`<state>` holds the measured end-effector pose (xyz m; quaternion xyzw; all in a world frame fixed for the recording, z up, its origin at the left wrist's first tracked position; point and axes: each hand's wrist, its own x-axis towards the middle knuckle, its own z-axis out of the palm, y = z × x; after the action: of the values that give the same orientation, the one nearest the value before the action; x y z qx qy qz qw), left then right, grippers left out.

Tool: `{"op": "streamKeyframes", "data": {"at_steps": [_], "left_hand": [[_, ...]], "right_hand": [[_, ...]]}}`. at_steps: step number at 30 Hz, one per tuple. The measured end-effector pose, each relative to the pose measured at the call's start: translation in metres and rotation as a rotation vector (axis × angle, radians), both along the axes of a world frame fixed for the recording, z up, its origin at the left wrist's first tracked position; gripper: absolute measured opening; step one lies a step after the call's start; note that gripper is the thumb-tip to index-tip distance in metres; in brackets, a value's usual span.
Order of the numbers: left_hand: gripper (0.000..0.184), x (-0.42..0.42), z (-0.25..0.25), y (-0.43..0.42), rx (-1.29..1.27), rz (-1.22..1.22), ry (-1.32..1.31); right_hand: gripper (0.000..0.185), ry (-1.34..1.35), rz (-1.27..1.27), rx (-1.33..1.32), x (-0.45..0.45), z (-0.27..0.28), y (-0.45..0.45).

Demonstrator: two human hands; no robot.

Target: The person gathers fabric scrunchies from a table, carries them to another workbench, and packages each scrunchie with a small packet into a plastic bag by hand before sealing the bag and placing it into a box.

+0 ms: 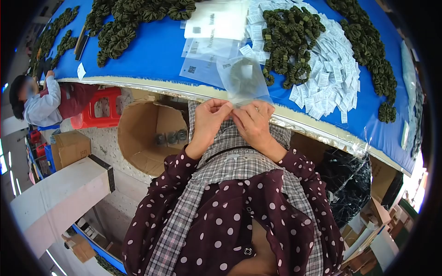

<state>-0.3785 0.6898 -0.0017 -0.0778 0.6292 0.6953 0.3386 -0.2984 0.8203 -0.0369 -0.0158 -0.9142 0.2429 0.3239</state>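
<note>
A clear plastic bag (252,94) lies over the table's front edge, with a dark, ring-shaped thing like a scrunchie and a small white label showing dimly through it. My left hand (210,120) pinches the bag's near edge between thumb and fingers. Close beside it, my right hand (254,123) also has its fingers closed on that edge. Just beyond the bag lies a stack of flat plastic bags (216,25) with printed marks. To the right, dark green scrunchies (289,43) are heaped on many small white printed labels (328,73).
More green scrunchies (117,39) lie at the back left of the blue table (147,53), and another row (375,64) runs along the right. An open cardboard box (138,133) stands below the table. A co-worker (43,101) sits at the far left near a red stool (99,108).
</note>
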Motion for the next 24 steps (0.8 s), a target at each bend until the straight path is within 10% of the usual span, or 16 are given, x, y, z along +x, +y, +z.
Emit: {"op": "streamKeyframes", "data": {"at_steps": [7, 11, 15, 20, 24], "left_hand": [[0.01, -0.001, -0.019, 0.007, 0.082, 0.1, 0.039], [0.011, -0.007, -0.017, 0.001, 0.107, 0.103, -0.02], [0.01, -0.012, -0.019, -0.008, 0.145, 0.026, -0.084], [0.013, -0.009, -0.027, -0.021, 0.034, -0.094, 0.365], [0.027, -0.026, -0.036, -0.017, -0.318, -0.373, 1.548]], "right_hand": [[0.023, 0.076, 0.009, -0.265, 0.001, 0.001, 0.005], [0.018, -0.015, -0.244, -0.988, 0.073, 0.019, 0.084], [0.015, -0.231, -0.731, -0.683, 0.265, 0.093, 0.225], [0.017, -0.829, -1.017, 0.838, 0.359, 0.147, 0.256], [0.026, -0.337, -0.353, -0.137, 0.144, 0.073, 0.155]]}}
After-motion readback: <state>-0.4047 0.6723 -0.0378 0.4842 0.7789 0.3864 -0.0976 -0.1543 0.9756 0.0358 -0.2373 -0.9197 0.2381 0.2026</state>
